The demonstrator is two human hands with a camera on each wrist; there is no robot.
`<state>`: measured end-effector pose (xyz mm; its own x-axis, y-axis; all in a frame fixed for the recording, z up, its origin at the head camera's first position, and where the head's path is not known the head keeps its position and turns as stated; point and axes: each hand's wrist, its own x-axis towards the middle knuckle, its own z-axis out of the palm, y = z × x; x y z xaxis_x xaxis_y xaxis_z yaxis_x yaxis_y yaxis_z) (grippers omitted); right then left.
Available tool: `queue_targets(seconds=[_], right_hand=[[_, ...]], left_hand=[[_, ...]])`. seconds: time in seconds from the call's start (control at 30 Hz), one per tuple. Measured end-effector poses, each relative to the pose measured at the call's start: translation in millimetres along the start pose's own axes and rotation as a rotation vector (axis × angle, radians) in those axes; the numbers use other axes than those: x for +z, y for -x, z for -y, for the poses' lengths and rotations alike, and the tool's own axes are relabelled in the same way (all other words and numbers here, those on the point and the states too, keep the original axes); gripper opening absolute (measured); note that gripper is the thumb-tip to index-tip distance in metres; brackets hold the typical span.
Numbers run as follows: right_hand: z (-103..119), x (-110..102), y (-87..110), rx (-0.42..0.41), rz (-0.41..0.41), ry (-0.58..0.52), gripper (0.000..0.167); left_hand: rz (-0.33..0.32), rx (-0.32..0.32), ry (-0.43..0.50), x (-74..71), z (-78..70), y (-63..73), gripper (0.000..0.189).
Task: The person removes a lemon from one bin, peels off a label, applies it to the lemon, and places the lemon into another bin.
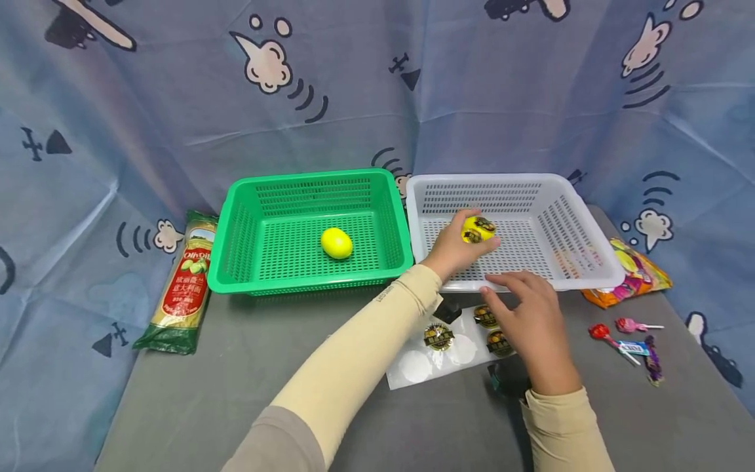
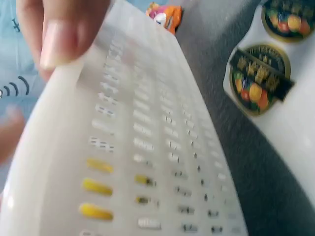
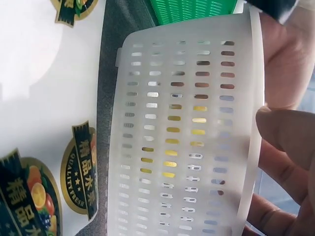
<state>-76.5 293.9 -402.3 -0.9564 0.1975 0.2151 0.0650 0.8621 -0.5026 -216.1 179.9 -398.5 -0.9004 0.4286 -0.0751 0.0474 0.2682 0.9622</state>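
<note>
Patterned curtain [image 1: 354,118] behind, your left grip [image 1: 457,246] pinches one stickered lemon [image 1: 479,229], your right grip [image 1: 533,321] the white basket [image 1: 569,236] rim; the plain lemon [image 1: 336,243] in the green basket [image 1: 312,284] seems left.

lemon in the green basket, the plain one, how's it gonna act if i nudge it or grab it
The plain lemon would probably roll, though perhaps unevenly, since it is rounded but longer than wide. Its shiny skin may feel slightly slippery. A light nudge should likely stay contained by the raised walls of the green basket.
</note>
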Motion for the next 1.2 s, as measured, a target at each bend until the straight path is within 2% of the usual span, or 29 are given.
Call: queue_targets(seconds=[0.1, 0.2, 0.27, 0.33, 0.47, 0.6, 0.67, 0.73, 0.83, 0.9, 0.97, 1.07, 1.13, 1.2], right_hand=[[1.1, 0.5, -0.8, 0.006, 0.007, 0.002, 0.035], [0.2, 0.7, -0.5, 0.004, -0.006, 0.001, 0.035], [0.0, 1.8, -0.3, -0.001, -0.013, 0.003, 0.035], [-0.6, 2.0, -0.3, -0.006, -0.013, 0.006, 0.034], [2.8, 0.2, -2.0, 0.016, 0.022, 0.019, 0.040], [24.0, 1.4, -11.6, 0.018, 0.053, -0.015, 0.050], [42.8, 7.7, -20.3, -0.019, 0.050, -0.057, 0.050], [65.0, 17.7, -29.1, -0.068, 0.054, -0.092, 0.047], [98.1, 40.4, -39.6, -0.131, 0.080, -0.112, 0.044], [117.0, 57.4, -42.2, -0.149, 0.113, -0.098, 0.045], [131.4, 73.0, -41.3, -0.156, 0.131, -0.077, 0.042], [143.6, 88.3, -37.1, -0.152, 0.127, -0.045, 0.036], [146.9, 92.0, -34.5, -0.155, 0.110, -0.030, 0.030], [148.1, 92.7, -32.6, -0.163, 0.102, -0.025, 0.027]], left_hand=[[0.032, 0.039, -0.042, -8.1, -0.4, 2.0, 0.086], [0.015, 0.110, 0.002, -17.7, -2.0, 14.8, 0.087], [-0.025, 0.160, 0.063, -25.6, -0.5, 31.2, 0.075], [-0.059, 0.204, 0.128, -33.7, 4.5, 51.7, 0.054], [-0.095, 0.267, 0.252, -50.9, 28.9, 96.9, 0.019], [-0.144, 0.233, 0.361, -72.4, 59.0, 137.3, 0.013], [-0.188, 0.208, 0.389, -83.8, 71.0, 151.2, 0.012], [-0.233, 0.191, 0.397, -94.9, 78.9, 159.4, 0.012], [-0.294, 0.186, 0.410, -111.7, 81.6, 163.2, 0.013], [-0.346, 0.195, 0.415, -125.5, 79.5, 161.1, 0.014], [-0.391, 0.201, 0.368, -143.2, 72.9, 157.2, 0.016], [-0.404, 0.186, 0.162, -176.7, 57.1, 144.5, 0.017], [-0.337, 0.152, -0.029, -199.1, 45.4, 130.6, 0.022], [-0.223, 0.115, -0.221, -217.8, 37.2, 111.9, 0.031]])
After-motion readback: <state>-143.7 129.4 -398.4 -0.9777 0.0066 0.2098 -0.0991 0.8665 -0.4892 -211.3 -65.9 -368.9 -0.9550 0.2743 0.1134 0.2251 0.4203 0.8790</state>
